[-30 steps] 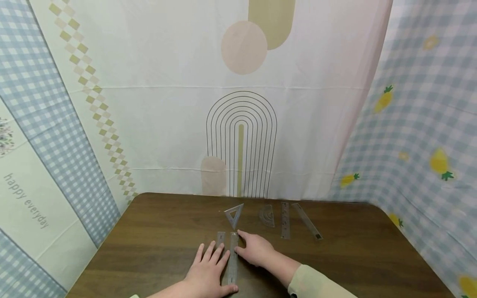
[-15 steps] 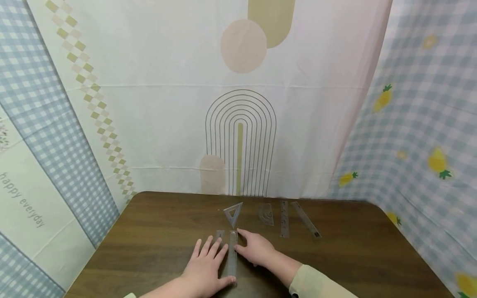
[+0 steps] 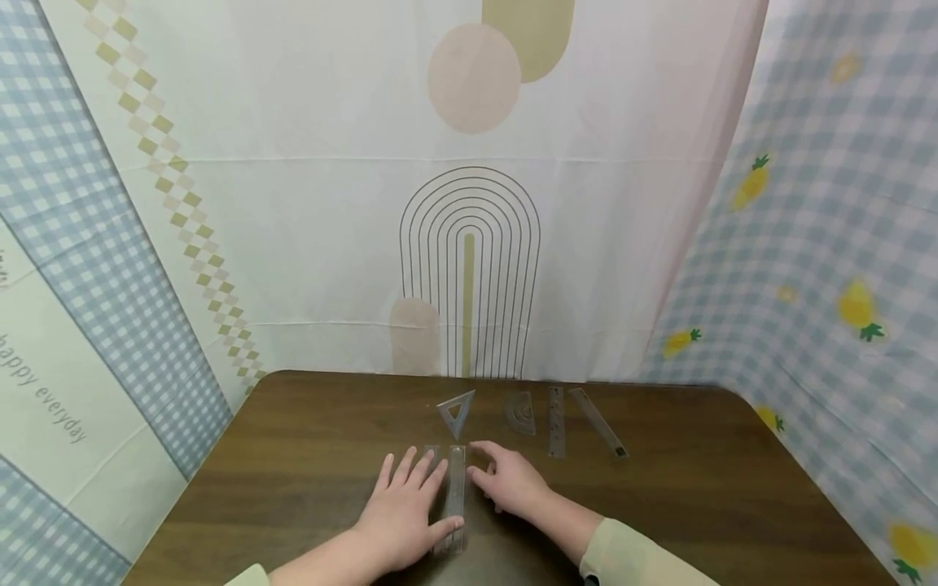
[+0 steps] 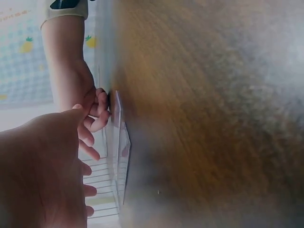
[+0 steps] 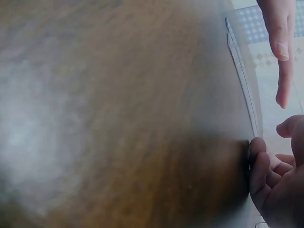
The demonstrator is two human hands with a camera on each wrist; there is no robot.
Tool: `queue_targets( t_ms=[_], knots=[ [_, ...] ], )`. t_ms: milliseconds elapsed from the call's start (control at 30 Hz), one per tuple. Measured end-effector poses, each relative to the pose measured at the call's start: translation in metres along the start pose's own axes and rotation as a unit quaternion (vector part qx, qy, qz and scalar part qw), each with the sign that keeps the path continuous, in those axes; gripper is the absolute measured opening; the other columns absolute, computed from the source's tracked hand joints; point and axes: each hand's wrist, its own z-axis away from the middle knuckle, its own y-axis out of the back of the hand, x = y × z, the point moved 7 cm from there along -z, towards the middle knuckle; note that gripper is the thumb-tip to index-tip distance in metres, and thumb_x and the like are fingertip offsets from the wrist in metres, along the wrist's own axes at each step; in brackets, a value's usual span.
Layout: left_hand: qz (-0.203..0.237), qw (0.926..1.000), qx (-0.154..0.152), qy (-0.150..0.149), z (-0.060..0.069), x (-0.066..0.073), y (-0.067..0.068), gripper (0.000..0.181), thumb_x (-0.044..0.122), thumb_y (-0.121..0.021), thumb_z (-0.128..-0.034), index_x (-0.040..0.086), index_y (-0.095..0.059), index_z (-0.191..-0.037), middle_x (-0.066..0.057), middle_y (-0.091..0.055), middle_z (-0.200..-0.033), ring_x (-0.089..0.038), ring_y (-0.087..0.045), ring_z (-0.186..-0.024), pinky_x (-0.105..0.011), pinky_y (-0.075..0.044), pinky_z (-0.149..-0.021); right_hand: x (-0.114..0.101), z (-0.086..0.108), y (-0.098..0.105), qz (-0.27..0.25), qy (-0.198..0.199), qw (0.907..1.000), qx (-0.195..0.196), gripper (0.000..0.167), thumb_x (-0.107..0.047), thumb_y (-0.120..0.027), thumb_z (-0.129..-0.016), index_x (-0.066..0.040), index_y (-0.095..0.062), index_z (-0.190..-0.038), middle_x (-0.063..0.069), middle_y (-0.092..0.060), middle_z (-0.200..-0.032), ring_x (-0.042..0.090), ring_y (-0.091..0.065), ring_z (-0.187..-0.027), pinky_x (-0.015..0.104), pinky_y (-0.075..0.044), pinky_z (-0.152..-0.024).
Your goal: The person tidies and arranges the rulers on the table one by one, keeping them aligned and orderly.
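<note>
The clear ruler (image 3: 456,482) lies lengthwise on the wooden table (image 3: 308,456) before you, just right of a second ruler (image 3: 431,449) partly hidden by your left hand (image 3: 401,514). That hand is spread, thumb over the clear ruler's near end, presumably to steady both; your right hand (image 3: 515,482), apart from it and loosely bent, sits beside the right edge, perhaps as a guide, contact unclear.

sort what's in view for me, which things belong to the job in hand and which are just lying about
Part of the job, it seems:
left near ruler, mostly hidden by the left grip
right near ruler, beside the right grip

Just lying about:
triangular set square
protractor
straight ruler beside the protractor
slanted ruler
</note>
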Motion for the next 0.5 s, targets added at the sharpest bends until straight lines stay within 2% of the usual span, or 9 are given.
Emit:
queue_targets(
  t_ms=[300,500],
  knots=[
    [-0.006,0.9999,0.010,0.002,-0.007,0.001,0.005,0.084,0.071,-0.046,-0.0920,0.013,-0.041,-0.153,-0.014,-0.036,-0.157,-0.040,-0.023,-0.147,-0.064,-0.012,-0.115,-0.002,0.005,0.015,-0.016,0.008,0.9993,0.034,0.048,-0.033,-0.061,-0.099,-0.012,-0.053,-0.141,-0.002,-0.060,-0.065,0.015,-0.056,-0.043,0.033,-0.046,-0.043],
    [0.002,1.0000,0.006,0.004,-0.012,0.003,0.006,0.084,0.071,-0.046,-0.0922,0.014,-0.038,-0.154,-0.014,-0.034,-0.158,-0.040,-0.020,-0.147,-0.064,-0.011,-0.115,0.000,0.006,0.018,-0.026,0.003,0.9987,0.043,0.047,-0.033,-0.061,-0.099,-0.011,-0.054,-0.141,0.000,-0.060,-0.066,0.016,-0.056,-0.044,0.033,-0.045,-0.043]
  ],
)
